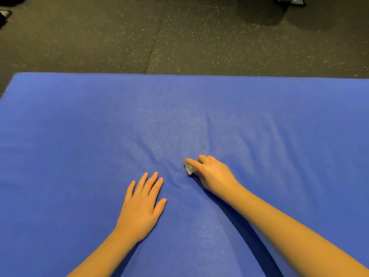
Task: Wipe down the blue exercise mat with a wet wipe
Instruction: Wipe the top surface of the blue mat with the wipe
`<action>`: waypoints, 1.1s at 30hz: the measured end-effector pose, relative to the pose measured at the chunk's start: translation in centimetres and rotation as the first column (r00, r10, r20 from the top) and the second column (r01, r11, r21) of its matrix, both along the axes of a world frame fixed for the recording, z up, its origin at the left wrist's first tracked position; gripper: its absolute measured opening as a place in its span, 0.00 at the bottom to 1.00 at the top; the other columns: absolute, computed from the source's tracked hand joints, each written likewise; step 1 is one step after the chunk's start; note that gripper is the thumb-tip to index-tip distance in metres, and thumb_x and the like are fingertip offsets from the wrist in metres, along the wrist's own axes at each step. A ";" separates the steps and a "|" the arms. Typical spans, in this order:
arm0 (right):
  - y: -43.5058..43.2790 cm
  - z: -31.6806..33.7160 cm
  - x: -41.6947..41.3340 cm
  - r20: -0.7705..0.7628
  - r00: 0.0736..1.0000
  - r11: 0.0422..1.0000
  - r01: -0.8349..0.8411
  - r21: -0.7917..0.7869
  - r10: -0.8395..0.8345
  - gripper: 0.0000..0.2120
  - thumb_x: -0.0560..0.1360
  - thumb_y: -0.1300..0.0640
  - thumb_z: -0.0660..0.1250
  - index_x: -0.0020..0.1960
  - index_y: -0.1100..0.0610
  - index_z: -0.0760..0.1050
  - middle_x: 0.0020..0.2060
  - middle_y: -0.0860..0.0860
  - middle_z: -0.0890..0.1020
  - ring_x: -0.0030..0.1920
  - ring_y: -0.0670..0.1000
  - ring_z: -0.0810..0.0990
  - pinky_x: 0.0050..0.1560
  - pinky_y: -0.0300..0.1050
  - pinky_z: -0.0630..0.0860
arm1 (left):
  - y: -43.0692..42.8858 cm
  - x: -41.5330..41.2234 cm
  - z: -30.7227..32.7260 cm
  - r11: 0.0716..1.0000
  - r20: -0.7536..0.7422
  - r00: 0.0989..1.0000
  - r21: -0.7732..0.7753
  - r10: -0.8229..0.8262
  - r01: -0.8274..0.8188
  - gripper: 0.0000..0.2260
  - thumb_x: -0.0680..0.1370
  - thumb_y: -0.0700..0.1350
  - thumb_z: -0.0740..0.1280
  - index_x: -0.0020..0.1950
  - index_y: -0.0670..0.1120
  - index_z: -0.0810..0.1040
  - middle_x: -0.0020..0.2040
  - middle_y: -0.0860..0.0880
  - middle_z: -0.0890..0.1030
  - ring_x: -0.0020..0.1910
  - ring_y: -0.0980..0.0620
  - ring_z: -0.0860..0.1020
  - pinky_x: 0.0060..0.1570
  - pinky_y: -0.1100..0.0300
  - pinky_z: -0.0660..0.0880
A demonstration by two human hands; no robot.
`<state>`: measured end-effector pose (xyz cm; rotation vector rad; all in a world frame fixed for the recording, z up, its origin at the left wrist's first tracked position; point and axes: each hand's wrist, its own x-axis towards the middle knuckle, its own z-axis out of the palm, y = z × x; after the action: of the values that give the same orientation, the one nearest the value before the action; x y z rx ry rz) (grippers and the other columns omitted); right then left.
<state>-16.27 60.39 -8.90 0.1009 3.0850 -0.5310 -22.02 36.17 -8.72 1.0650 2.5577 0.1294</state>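
The blue exercise mat (79,126) fills the lower two thirds of the head view, with creases running out around my hands. My right hand (212,173) holds a small crumpled white wet wipe (189,168) against the mat near its middle; most of the wipe is hidden under the curled fingers. My left hand (142,202) lies flat on the mat just left of it, fingers straight and spread, holding nothing.
Dark speckled rubber flooring (179,37) lies beyond the mat's far edge. Dark objects sit at the top left corner (5,14) and the top right (290,1), cut off by the frame. The mat's left corner shows at the upper left.
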 end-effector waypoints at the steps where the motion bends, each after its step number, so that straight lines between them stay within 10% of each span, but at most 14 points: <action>1: 1.0 -0.3 -0.7 0.018 0.999 1.000 0.027 0.002 -0.027 0.16 0.67 0.67 0.71 0.50 0.52 0.75 0.36 0.49 0.64 0.33 0.52 0.63 0.24 0.37 0.49 | -0.1 -0.1 -0.2 1.000 0.002 1.000 0.012 -0.004 0.004 0.31 0.81 0.62 0.41 0.72 0.48 0.71 0.73 0.50 0.69 0.73 0.50 0.59 0.69 0.50 0.53; 5: 2.0 -0.8 -3.2 0.009 0.948 0.946 0.318 -0.060 -0.318 0.12 0.67 0.71 0.69 0.44 0.56 0.75 0.36 0.50 0.64 0.34 0.54 0.64 0.26 0.39 0.55 | 0.2 -1.3 -0.7 0.991 0.026 0.999 0.134 0.023 -0.026 0.30 0.80 0.64 0.44 0.72 0.48 0.70 0.74 0.52 0.66 0.74 0.52 0.56 0.72 0.55 0.48; 8: -0.1 -1.8 -3.0 -0.094 0.981 0.986 0.169 -0.003 -0.169 0.12 0.68 0.66 0.71 0.49 0.56 0.78 0.38 0.52 0.73 0.35 0.54 0.70 0.22 0.39 0.59 | 1.7 -3.9 -1.4 0.978 0.059 0.992 0.174 0.108 -0.117 0.34 0.76 0.65 0.45 0.75 0.48 0.64 0.77 0.53 0.60 0.77 0.54 0.51 0.74 0.56 0.44; 11: 0.3 -2.5 -2.3 -0.110 0.993 0.997 -0.036 0.061 0.043 0.18 0.78 0.53 0.57 0.63 0.59 0.75 0.48 0.53 0.77 0.46 0.56 0.75 0.52 0.49 0.77 | 3.2 -6.6 -2.4 0.982 0.005 0.991 0.139 0.131 -0.130 0.32 0.77 0.61 0.46 0.74 0.46 0.66 0.76 0.50 0.62 0.76 0.50 0.54 0.74 0.47 0.51; 15: 2.7 -3.1 -3.3 -0.092 0.964 0.942 -0.220 0.253 0.249 0.14 0.81 0.60 0.55 0.63 0.63 0.71 0.52 0.57 0.74 0.56 0.62 0.73 0.61 0.51 0.71 | 3.4 -6.6 -2.8 0.992 -0.080 0.993 0.100 0.083 -0.075 0.26 0.79 0.55 0.52 0.71 0.43 0.70 0.73 0.47 0.68 0.74 0.47 0.59 0.71 0.46 0.54; 19: 5.4 -3.4 -8.4 -0.047 0.991 0.962 0.132 0.240 -0.125 0.15 0.79 0.67 0.46 0.61 0.63 0.67 0.55 0.58 0.69 0.58 0.59 0.71 0.59 0.50 0.71 | 3.4 -6.7 -2.9 0.992 -0.104 0.992 0.109 0.078 -0.067 0.25 0.79 0.55 0.53 0.71 0.43 0.71 0.73 0.47 0.69 0.74 0.46 0.60 0.71 0.47 0.52; 23: 3.7 -2.9 -11.1 0.030 0.984 0.978 0.177 -0.106 -0.175 0.23 0.76 0.50 0.58 0.66 0.62 0.67 0.64 0.57 0.68 0.63 0.60 0.68 0.60 0.53 0.72 | 3.4 -6.8 -3.0 0.993 -0.103 0.991 0.097 0.081 -0.071 0.25 0.81 0.56 0.50 0.70 0.43 0.71 0.72 0.47 0.69 0.74 0.46 0.61 0.71 0.46 0.53; 27: 5.0 -2.9 -10.9 0.114 0.987 0.988 -0.123 0.095 0.112 0.35 0.75 0.39 0.51 0.74 0.62 0.64 0.74 0.58 0.64 0.73 0.58 0.63 0.70 0.55 0.64 | 3.4 -7.1 -3.0 0.993 -0.089 0.994 0.098 0.070 -0.061 0.28 0.82 0.58 0.43 0.70 0.44 0.70 0.72 0.48 0.69 0.73 0.45 0.62 0.70 0.46 0.54; 33: 7.7 -3.0 -16.8 0.169 0.961 0.973 0.206 0.101 -0.220 0.35 0.78 0.38 0.48 0.77 0.58 0.54 0.77 0.56 0.54 0.77 0.54 0.51 0.74 0.55 0.50 | 3.5 -9.8 -3.3 0.990 -0.077 0.996 0.139 0.044 -0.033 0.27 0.82 0.59 0.46 0.71 0.44 0.69 0.73 0.48 0.67 0.74 0.47 0.60 0.72 0.48 0.52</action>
<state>-33.03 68.05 -11.88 0.4603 2.9351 -0.3740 -31.81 39.62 -12.04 1.0908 2.6754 0.2825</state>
